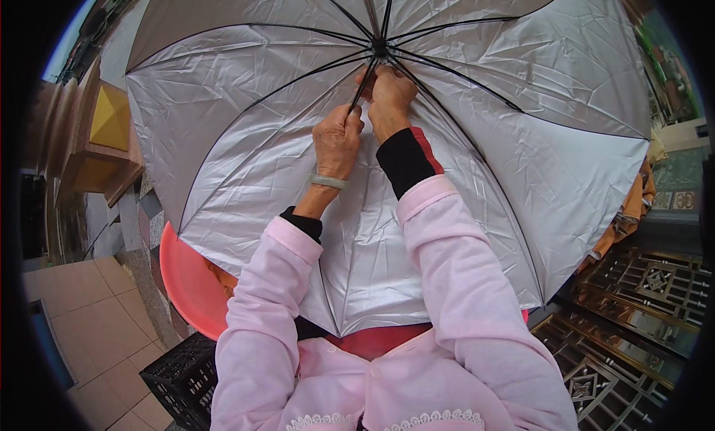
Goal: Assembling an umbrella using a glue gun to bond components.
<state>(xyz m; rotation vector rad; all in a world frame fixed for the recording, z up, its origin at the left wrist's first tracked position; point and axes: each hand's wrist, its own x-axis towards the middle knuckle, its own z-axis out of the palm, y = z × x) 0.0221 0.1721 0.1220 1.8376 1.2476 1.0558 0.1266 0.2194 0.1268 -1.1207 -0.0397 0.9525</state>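
Note:
A large umbrella lies spread before me, its silver inner canopy (246,163) facing up and creased all over. Thin black ribs fan out from a dark hub (380,47), and a metal shaft (368,3) runs from it toward the top edge. My left hand (337,142) is closed around one black rib a little below the hub. Just under the hub, my right hand (392,96) has its fingers bent and pinched together at the canopy side of the ribs. What those right fingers grip is hidden behind the hand.
A pink-red plastic basin (190,282) shows under the canopy's left edge, with a black plastic crate (182,379) nearer me. Orange-brown cloth (629,208) sticks out at the right. An ornate metal gate (625,312) stands at the lower right; a yellow-faced pillar (110,118) rises at the left.

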